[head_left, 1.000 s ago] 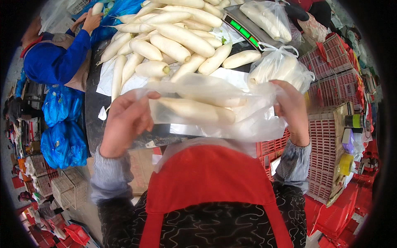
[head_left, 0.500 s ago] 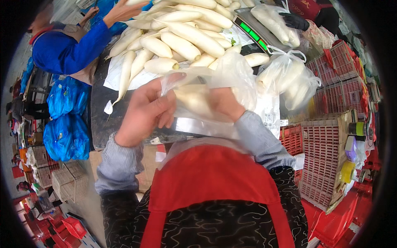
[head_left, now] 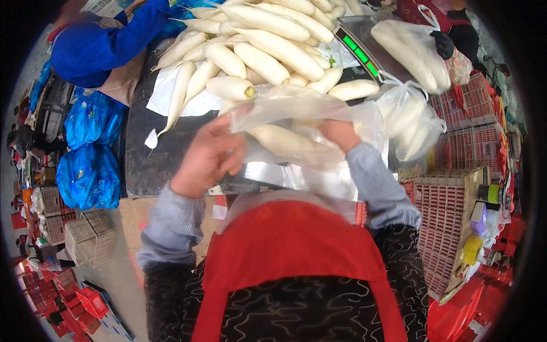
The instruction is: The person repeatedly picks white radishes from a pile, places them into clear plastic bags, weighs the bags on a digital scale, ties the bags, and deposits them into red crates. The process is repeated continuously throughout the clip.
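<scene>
My left hand (head_left: 213,157) is pinched on the near left edge of a translucent plastic bag (head_left: 256,111), which holds white radish (head_left: 285,142) seen blurred through the film. My right hand (head_left: 336,132) reaches under or into the bag's right part, its fingertips hidden by plastic; what they grip I cannot make out. Beyond the bag lies a heap of white radishes (head_left: 268,28) on white paper over a dark table (head_left: 142,165). A tied bag of radishes (head_left: 407,128) sits just right of my hands.
A scale (head_left: 356,51) carries another bagged load, held by a co-worker's gloved hand (head_left: 443,43). At upper left a co-worker in blue (head_left: 97,51) leans over the table. Blue bags (head_left: 91,174) are stacked left; plastic crates (head_left: 444,228) stand right.
My right hand left the bag's right edge and moved inward, then slightly back rightward. My left hand shifted right, still on the bag. The co-worker in blue moved an arm at the far edge.
</scene>
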